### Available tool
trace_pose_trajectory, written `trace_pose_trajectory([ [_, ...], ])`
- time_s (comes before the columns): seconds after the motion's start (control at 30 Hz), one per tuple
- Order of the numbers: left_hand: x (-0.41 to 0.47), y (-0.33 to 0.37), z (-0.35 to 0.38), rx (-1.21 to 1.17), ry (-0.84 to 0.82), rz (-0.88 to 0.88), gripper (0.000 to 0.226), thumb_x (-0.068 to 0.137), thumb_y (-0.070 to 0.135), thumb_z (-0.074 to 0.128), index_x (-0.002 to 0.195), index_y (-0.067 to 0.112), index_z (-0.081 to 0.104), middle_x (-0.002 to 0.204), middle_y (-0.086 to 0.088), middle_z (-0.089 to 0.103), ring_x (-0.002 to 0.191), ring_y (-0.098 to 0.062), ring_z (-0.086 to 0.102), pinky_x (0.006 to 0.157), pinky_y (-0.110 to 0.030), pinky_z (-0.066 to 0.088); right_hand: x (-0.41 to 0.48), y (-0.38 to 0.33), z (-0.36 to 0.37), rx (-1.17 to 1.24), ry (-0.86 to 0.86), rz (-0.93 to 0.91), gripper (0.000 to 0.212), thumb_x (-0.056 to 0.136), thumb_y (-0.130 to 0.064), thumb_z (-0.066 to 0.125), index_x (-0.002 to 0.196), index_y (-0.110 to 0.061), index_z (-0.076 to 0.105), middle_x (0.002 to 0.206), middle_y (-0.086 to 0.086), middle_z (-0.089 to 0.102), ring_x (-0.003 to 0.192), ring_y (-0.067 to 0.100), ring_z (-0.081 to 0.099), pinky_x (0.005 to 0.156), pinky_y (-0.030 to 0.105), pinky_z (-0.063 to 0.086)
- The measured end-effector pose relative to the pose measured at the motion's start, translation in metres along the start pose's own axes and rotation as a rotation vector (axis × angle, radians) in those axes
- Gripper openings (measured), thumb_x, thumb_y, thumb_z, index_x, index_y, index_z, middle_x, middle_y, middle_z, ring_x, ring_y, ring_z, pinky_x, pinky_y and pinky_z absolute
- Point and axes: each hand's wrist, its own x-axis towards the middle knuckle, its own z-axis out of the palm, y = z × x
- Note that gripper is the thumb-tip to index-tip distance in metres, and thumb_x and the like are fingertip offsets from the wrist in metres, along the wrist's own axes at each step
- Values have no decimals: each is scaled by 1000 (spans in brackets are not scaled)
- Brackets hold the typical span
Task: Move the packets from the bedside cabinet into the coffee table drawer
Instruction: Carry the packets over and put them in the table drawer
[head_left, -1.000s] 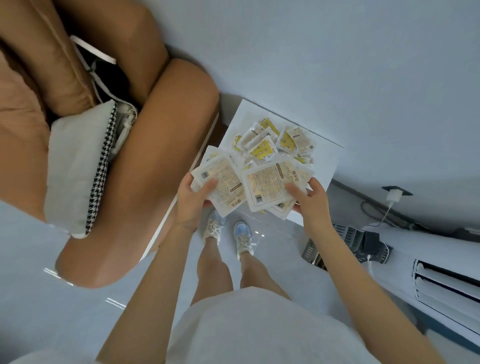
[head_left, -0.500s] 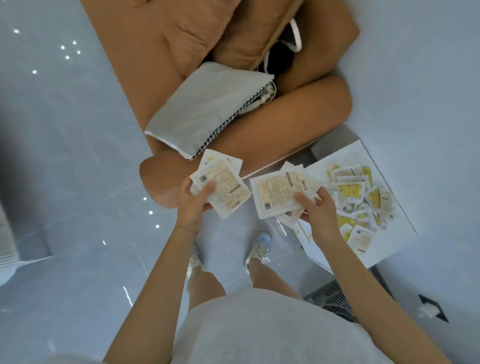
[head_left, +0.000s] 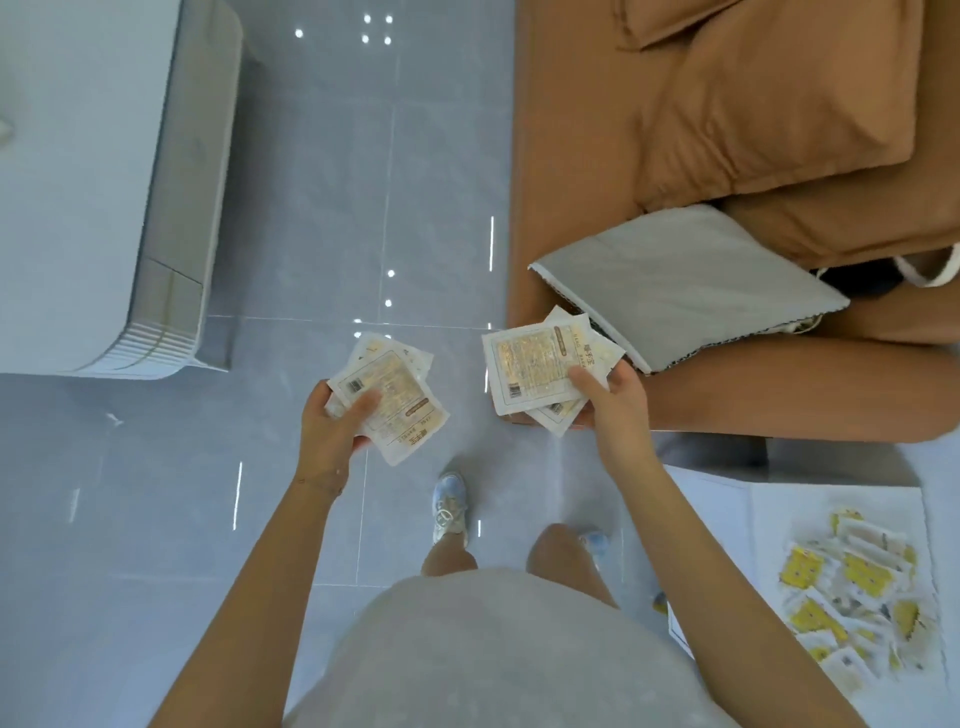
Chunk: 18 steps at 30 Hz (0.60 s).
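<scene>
My left hand (head_left: 335, 434) grips a small stack of white packets with tan printed faces (head_left: 395, 387), held over the grey floor. In my right hand (head_left: 613, 402) is a second stack of the same packets (head_left: 535, 371), fanned out in front of the sofa's edge. The white bedside cabinet (head_left: 727, 514) stands at the lower right, behind my right arm, with several yellow and white packets (head_left: 852, 587) still piled on its top. At the upper left sits a white coffee table (head_left: 78, 182) with a rounded grey side; no drawer of it shows open.
A brown sofa (head_left: 582, 156) fills the upper right, with a grey cushion (head_left: 685, 280) lying on its seat. Glossy grey floor tiles (head_left: 363, 208) stretch between the sofa and the coffee table. My feet in light sneakers (head_left: 449, 506) stand on them.
I have turned left, away from the bedside cabinet. The cabinet slid to the lower right of the view and the coffee table came in at the upper left. Both hands keep their packets.
</scene>
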Motion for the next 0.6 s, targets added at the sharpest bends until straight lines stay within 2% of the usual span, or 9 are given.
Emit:
trace_pose_trajectory([
  [0.07, 11, 9, -25, -32, 38, -6, 28, 86, 7, 66, 109, 9, 50, 103, -3, 66, 92, -22, 67, 65, -32, 60, 11, -5, 33, -24, -34, 1, 36, 89, -6, 63, 123, -17, 58, 114, 2, 70, 102, 21, 69, 85, 46, 56],
  [0.2, 36, 24, -55, -97, 100, -6, 28, 86, 8, 65, 110, 11, 50, 108, -5, 65, 96, -24, 66, 67, -34, 60, 35, -18, 83, -40, -74, 20, 35, 89, -5, 63, 121, -17, 59, 113, 0, 70, 101, 19, 69, 86, 43, 57],
  [0.33, 64, 42, -69, -181, 163, -6, 30, 87, 7, 63, 114, 10, 50, 113, -10, 63, 98, -26, 66, 68, -35, 60, 68, -38, 122, -89, -132, 28, 36, 90, -3, 60, 123, -16, 56, 113, -2, 69, 101, 18, 69, 83, 38, 59],
  [0.47, 95, 63, -77, -236, 260, -5, 31, 87, 8, 64, 114, 10, 50, 114, -11, 63, 100, -30, 65, 70, -39, 60, 110, -60, 163, -184, -205, 54, 38, 90, -3, 61, 125, -16, 54, 115, 1, 68, 91, 10, 71, 76, 33, 60],
  [0.6, 123, 87, -81, -337, 347, -7, 29, 88, 7, 62, 115, 9, 49, 114, -11, 62, 102, -30, 65, 72, -39, 60, 146, -83, 206, -295, -251, 83, 38, 89, -6, 63, 123, -20, 55, 114, 0, 68, 93, 12, 70, 73, 30, 60],
])
